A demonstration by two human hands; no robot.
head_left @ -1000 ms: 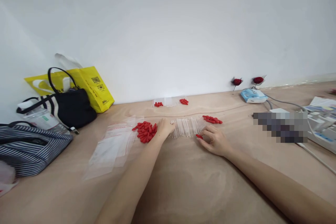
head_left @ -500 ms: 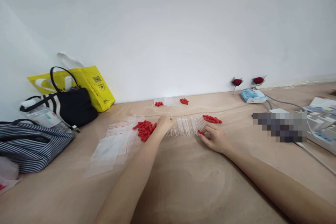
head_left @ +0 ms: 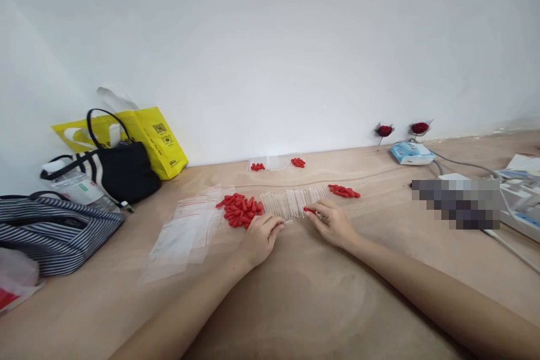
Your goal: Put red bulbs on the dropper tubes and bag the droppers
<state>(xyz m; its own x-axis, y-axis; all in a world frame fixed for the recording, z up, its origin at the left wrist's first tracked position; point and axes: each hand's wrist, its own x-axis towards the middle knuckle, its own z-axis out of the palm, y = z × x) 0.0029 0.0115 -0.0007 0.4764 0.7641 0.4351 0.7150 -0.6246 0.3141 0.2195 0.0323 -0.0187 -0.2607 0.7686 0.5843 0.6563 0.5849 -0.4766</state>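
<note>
A row of thin clear glass tubes (head_left: pixel 297 201) lies side by side on the table. My right hand (head_left: pixel 335 225) is closed at the row's right near edge, pinching a small red rubber bulb (head_left: pixel 309 210) between thumb and fingers. On the left, my left hand (head_left: pixel 260 237) has its fingers pinched together at the near ends of the row. A thin clear tube (head_left: pixel 289 221) sticks out from these fingertips, pointing toward my right hand. Just beyond my left hand is a pile of red rubber bulbs (head_left: pixel 238 210). A smaller group of red bulbs (head_left: pixel 344 191) sits past my right hand.
Flat clear zip bags (head_left: pixel 181 233) overlap at left. Against the wall lie bags with red bulbs (head_left: pixel 298 162). A striped bag (head_left: pixel 71 236), black bag (head_left: pixel 130 171) and yellow bag (head_left: pixel 164 146) stand far left. A blue-white packet (head_left: pixel 411 153) and cables are at right.
My left hand has come back from the far ends of the tubes to their near side, a tube now at its fingertips. My right hand has moved left with the red bulb.
</note>
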